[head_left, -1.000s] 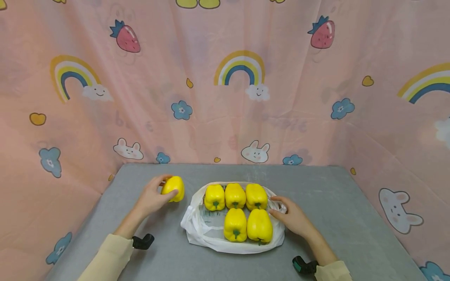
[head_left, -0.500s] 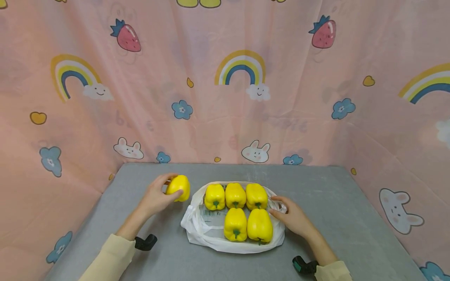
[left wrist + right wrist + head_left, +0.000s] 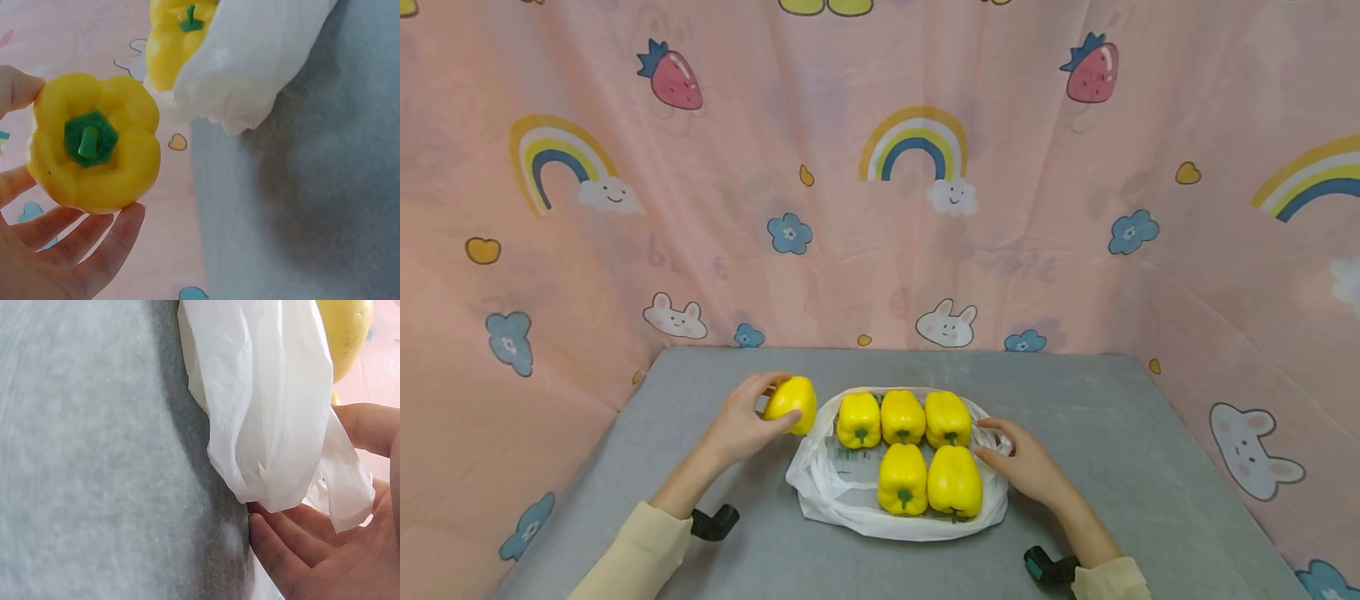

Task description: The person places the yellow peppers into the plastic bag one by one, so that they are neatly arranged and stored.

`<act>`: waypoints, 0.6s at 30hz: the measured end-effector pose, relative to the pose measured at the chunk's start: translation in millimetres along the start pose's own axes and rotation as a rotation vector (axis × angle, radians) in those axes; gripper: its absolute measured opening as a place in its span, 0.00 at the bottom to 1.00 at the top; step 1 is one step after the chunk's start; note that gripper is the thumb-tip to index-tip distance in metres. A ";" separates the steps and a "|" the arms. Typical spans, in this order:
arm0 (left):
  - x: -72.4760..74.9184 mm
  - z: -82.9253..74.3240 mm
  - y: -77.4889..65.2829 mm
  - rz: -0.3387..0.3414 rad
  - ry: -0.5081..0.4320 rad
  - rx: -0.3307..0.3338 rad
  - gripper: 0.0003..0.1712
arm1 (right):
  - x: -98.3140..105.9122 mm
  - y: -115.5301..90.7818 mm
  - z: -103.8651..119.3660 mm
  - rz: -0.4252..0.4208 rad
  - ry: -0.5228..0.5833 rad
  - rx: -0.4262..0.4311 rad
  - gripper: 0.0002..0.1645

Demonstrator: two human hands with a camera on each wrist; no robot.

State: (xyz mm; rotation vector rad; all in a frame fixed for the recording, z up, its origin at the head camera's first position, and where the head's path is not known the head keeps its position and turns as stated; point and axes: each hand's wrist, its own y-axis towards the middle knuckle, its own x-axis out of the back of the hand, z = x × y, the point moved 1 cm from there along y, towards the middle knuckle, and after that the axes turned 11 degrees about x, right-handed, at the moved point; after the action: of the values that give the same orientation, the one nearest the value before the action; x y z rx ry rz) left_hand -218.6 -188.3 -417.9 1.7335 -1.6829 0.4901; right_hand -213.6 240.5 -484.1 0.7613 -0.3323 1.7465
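Observation:
A yellow bell pepper (image 3: 797, 398) with a green stem is gripped in my left hand (image 3: 745, 422), left of a white plastic bag (image 3: 808, 479). Thumb and fingers hold it round its sides; the left wrist view shows the stem end of this bell pepper (image 3: 134, 162). Several more yellow bell peppers (image 3: 903, 479) lie inside the spread-open bag, three at the back and two in front. My right hand (image 3: 1033, 469) holds the bag's right rim. In the right wrist view the thumb is inside the plastic bag (image 3: 281, 394) and the other fingers are outside.
The bag rests on a grey table (image 3: 1112, 433). Behind and along the sides hangs a pink curtain (image 3: 820, 292) printed with rainbows, rabbits and flowers. Printing shows on the bag's floor at its left, beside the front peppers. A black device sits at each wrist.
My left hand has moved right with the bell pepper, bringing it closer to the bag's left rim. The right hand and the bag stay where they were.

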 end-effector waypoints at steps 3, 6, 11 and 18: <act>-1.4 -4.7 -1.2 0.014 -0.016 -0.010 0.33 | -0.1 0.4 -0.7 -0.002 -0.001 -0.006 0.35; -2.8 -9.4 -2.4 0.023 -0.020 -0.012 0.33 | -0.4 0.5 -1.3 -0.003 -0.003 -0.012 0.34; -3.9 -16.1 -3.9 0.044 -0.027 -0.018 0.33 | -0.6 0.5 -1.0 -0.003 -0.001 -0.019 0.34; -6.9 -24.1 -6.5 0.062 -0.040 -0.054 0.32 | -0.4 0.7 -0.5 -0.003 0.001 -0.021 0.34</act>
State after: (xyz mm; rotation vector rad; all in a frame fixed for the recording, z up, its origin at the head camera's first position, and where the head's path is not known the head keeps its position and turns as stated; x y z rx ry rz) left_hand -208.6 -167.2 -406.8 1.6668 -1.7663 0.4367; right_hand -214.3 240.2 -484.6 0.7460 -0.3484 1.7382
